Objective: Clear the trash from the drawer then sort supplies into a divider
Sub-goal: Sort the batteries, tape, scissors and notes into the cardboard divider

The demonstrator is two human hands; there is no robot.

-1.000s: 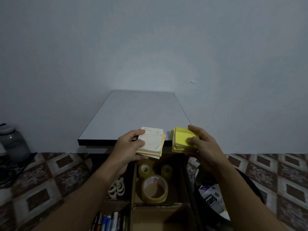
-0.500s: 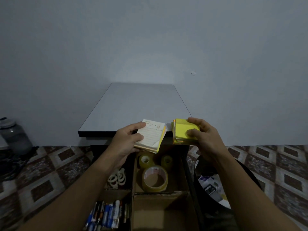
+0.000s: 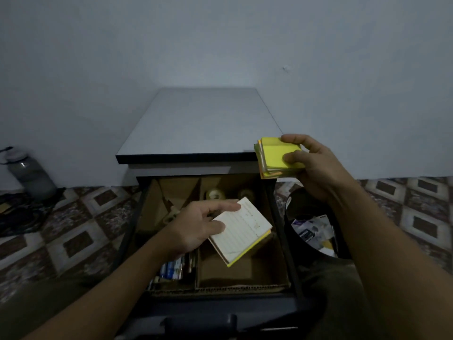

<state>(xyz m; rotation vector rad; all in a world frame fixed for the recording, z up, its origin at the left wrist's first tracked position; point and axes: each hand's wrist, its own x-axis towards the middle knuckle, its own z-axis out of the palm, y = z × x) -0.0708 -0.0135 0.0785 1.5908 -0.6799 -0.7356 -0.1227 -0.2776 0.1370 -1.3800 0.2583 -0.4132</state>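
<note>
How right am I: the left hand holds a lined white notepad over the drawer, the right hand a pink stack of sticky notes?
Wrong colour: the head view shows the right hand holding yellow sticky notes. The rest is correct.

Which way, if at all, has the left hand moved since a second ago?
Yes. Holding the lined notepad, the left hand has dropped from level with the cabinet top front edge, toward the person, and is now over the cardboard divider.

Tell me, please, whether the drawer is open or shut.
Open. The drawer is pulled out beneath the tabletop, and its cardboard divider and tape rolls show from above.
</note>
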